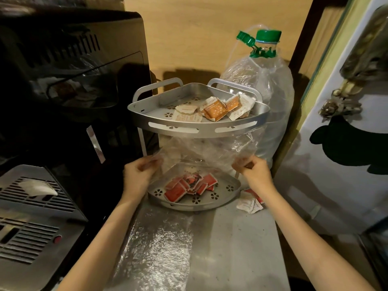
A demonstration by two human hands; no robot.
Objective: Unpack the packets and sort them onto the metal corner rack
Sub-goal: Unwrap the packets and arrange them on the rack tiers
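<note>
A two-tier metal corner rack [197, 129] stands on the steel counter. Several orange and white packets [216, 109] lie on its top shelf. Several red packets [189, 185] are piled on the bottom shelf [224, 196]. A clear plastic bag [201, 152] is stretched in front of the rack, over the red packets. My left hand [139, 172] grips the bag's left edge and my right hand [255, 169] grips its right edge. Two or three more white and red packets [251, 201] lie on the counter just right of the rack.
A large clear water bottle [264, 87] with a green cap stands behind the rack on the right. Black appliances [69, 66] fill the left side, with a vented metal unit [33, 208] in front. A white door [346, 143] rises on the right. Steel counter [220, 248] lies before the rack.
</note>
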